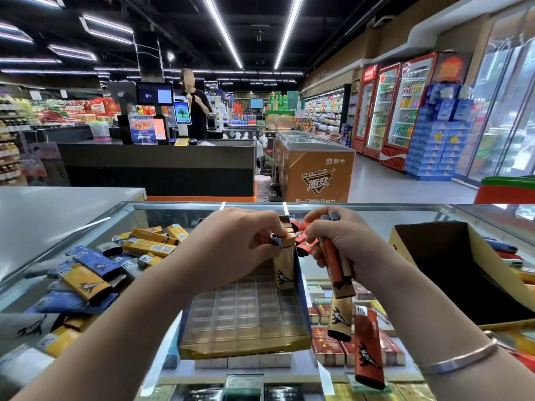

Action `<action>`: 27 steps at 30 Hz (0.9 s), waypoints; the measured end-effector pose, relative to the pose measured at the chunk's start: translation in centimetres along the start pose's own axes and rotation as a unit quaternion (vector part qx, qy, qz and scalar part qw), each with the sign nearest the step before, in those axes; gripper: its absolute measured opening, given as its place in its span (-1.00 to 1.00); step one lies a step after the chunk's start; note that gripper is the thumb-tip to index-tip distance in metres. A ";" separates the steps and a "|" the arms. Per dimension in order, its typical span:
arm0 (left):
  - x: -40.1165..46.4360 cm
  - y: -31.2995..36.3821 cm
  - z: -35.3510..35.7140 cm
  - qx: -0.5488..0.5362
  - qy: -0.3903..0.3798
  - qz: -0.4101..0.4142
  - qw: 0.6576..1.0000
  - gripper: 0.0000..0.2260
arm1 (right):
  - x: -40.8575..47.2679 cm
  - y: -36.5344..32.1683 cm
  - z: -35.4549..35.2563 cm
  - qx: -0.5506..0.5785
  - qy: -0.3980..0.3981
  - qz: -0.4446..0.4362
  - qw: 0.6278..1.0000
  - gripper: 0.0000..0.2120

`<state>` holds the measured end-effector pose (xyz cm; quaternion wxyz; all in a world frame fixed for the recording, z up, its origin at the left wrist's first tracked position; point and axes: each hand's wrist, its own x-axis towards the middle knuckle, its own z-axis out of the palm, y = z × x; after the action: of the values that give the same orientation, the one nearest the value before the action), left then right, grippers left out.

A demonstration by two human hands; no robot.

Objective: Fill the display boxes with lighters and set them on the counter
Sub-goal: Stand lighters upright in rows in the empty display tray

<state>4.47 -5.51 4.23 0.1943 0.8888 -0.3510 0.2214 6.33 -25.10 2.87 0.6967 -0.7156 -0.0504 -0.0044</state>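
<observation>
Here, a shallow cardboard display box (246, 319) lies tilted on a glass-topped table (86, 215), its inside lined with a clear plastic grid of small square cells, nearly all unfilled. A few tan lighters stand in its far right corner. The left hand (234, 241) pinches the metal top of a tan lighter (282, 261) with a black lizard print, holding it upright at that corner of the box. The right hand (335, 241) grips a bundle of lighters (335, 261), orange and tan, their silver heads poking above the curled fingers (318, 224). One more tan lighter (340, 319) and an orange lighter (369, 348) show below that hand, just right of the box. A silver bangle (460, 357) circles the right wrist. To the left, a loose heap of lighters (95, 270) in yellow, blue and grey lies on the glass. To the right sits a large open carton (451, 270) with a dark inside. Beneath the glass, red and gold packets are stacked. Beyond stand a dark checkout counter (159, 166) with screens, a person in black, an orange chest freezer (315, 166), red drink fridges (396, 108) and long ceiling strip lights.
</observation>
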 end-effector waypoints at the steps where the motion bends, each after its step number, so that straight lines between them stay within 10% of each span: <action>1: 0.0 0.0 0.0 0.002 0.000 0.002 1.000 -0.83 | 0.0 0.0 0.0 0.000 0.000 -0.001 1.000 -0.83; 22: 0.2 0.6 0.9 0.070 0.028 0.055 0.996 -0.87 | -0.6 0.1 0.5 -0.049 -0.070 0.006 0.996 -0.71; 27: 0.2 0.1 1.1 -0.072 -0.007 -0.017 0.997 -0.75 | -0.4 -0.4 0.0 0.020 -0.035 -0.015 0.999 -0.90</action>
<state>4.85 -6.19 3.49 0.2592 0.8798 -0.3523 0.1861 5.91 -25.13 3.27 0.7083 -0.7006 -0.0854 0.0109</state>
